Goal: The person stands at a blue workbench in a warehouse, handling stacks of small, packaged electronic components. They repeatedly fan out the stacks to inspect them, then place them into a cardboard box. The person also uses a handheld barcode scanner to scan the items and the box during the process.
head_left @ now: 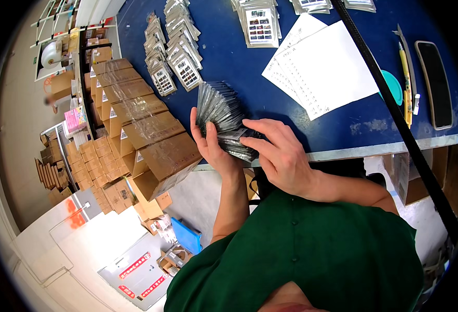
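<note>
My left hand (pixel 214 148) is closed round the near left side of a thick stack of thin, clear plastic packets (pixel 219 106), its thumb lying against their edges. The packets fan out at the far end, over the near edge of the blue table (pixel 229 47). My right hand (pixel 286 156) reaches in from the right, its bent fingers gripping the near part of the stack. Just beyond stand rows of flat packets with printed cards (pixel 185 67), and another pile of packets (pixel 260 26) lies farther back. What is printed inside the held packets cannot be made out.
Written paper sheets (pixel 328 67) lie right of the stack. Farther right are a teal round lid (pixel 391 87), a yellow pen (pixel 406 73) and a phone (pixel 434 83). A black strap (pixel 380 83) crosses the view. Cardboard boxes (pixel 151 127) line the table's left side.
</note>
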{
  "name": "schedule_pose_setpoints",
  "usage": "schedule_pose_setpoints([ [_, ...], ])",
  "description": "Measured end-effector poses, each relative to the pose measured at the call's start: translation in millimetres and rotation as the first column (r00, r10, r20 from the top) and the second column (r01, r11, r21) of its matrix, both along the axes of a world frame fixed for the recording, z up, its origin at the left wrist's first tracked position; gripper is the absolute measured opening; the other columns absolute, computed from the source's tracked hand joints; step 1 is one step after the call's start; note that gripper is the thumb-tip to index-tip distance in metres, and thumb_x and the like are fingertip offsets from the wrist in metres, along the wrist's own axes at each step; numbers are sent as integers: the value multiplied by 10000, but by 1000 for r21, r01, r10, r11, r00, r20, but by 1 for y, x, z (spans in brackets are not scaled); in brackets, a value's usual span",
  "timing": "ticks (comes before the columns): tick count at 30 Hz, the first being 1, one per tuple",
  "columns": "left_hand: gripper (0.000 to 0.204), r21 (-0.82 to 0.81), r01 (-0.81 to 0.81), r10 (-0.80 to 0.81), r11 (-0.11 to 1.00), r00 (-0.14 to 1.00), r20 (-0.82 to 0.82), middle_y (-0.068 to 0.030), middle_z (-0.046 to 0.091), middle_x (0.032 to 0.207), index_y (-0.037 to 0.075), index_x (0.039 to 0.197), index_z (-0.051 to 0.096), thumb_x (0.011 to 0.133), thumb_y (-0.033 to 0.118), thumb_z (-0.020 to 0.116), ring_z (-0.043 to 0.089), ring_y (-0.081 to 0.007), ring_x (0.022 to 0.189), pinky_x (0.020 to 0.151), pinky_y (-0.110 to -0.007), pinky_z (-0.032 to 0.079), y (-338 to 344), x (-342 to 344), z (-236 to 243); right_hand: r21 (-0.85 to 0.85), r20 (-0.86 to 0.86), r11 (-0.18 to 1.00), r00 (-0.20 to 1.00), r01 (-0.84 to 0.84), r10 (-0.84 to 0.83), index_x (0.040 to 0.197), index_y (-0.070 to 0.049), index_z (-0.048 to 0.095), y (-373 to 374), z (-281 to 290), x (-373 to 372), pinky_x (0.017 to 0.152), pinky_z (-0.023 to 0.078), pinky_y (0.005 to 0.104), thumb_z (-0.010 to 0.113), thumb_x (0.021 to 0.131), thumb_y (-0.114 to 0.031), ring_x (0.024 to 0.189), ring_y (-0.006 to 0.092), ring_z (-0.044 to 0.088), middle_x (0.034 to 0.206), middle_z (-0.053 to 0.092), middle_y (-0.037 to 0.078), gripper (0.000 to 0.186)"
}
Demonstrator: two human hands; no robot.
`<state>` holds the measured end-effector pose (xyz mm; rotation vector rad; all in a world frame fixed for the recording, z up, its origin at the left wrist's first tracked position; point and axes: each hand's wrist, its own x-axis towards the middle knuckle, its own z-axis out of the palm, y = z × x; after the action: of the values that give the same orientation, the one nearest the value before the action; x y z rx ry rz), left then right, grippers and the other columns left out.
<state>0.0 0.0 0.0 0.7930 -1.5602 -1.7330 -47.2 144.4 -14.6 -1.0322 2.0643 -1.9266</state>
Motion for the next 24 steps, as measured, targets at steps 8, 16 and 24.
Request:
schedule_pose_setpoints([
  [8, 474, -8, -23, 24, 1000, 999, 21, -181, 616, 1256, 34, 1497, 398, 1041, 135, 475, 661, -229, 1017, 862, -343, 556, 1, -1, 2, -15, -12, 1000, 1000, 8, -8, 1106, 11, 700, -2, 1, 2, 953, 499, 428, 594, 771, 78, 1167, 342, 608, 1282, 655, 128, 357],
  [16, 467, -22, -39, 40, 999, 998, 39, -169, 624, 1241, 37, 1494, 405, 1046, 146, 485, 659, -211, 995, 848, -332, 554, 0, -3, 1, -18, -28, 1000, 999, 19, -19, 1087, 10, 704, -2, 2, 1, 944, 496, 418, 592, 774, 72, 1163, 331, 612, 1270, 661, 122, 338],
  [24, 474, 19, -52, 51, 998, 999, 17, -160, 625, 1224, 39, 1494, 403, 1041, 125, 507, 654, -201, 980, 839, -321, 552, -1, -2, 1, -28, -27, 1000, 1000, 13, -14, 1102, 13, 695, -4, 1, 4, 904, 495, 410, 596, 794, 89, 1129, 315, 624, 1176, 674, 125, 331],
])
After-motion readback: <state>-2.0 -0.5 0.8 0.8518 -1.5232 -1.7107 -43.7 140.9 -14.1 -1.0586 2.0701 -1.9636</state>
